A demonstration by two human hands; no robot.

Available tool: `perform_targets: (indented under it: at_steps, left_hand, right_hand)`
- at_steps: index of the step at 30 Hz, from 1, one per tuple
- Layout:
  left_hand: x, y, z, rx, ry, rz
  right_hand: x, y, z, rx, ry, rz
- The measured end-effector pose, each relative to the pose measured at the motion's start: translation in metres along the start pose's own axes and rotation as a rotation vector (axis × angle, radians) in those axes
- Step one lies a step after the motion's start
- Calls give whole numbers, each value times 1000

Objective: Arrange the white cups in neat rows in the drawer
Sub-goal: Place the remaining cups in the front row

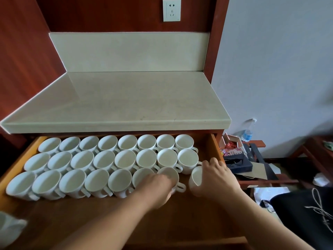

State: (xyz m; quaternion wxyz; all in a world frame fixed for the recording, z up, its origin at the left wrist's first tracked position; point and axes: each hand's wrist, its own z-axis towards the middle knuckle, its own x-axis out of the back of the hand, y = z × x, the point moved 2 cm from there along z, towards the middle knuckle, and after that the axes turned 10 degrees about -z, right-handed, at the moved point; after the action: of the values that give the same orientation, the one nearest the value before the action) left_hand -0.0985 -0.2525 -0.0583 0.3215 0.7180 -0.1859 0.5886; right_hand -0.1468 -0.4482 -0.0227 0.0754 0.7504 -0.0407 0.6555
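Observation:
The open wooden drawer [212,147] holds three rows of white cups [124,159], handles pointing right. In the front row, my left hand [158,186] grips a white cup [170,175] near the row's right end, fingers curled over its rim. My right hand [216,175] holds another white cup [196,179] at the far right of the front row, next to the drawer's right wall. This last cup is slightly tilted and stands apart from the one in my left hand.
A beige countertop [126,101] overhangs the back of the drawer. A white object [9,226] lies at the drawer's front left corner. To the right stand a low rack with boxes [237,159], a water bottle [247,135] and a black bag [306,213].

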Motion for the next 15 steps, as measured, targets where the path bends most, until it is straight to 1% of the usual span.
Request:
perform_targets:
  at_steps: [3,7,11,15]
  left_hand:
    - [0,0,2,-37,0,67]
    - [-4,-5,2,-73,-6,43]
    - [-5,-7,0,-112,61,4]
    - [-5,-14,-7,-196,132,-56]
  right_hand:
    - [-6,-2,2,-6,-27,7]
    - [-10,-5,7,-32,-68,-1]
    - [-14,-9,11,-67,-94,48]
    - [-20,-9,15,-95,-135,146]
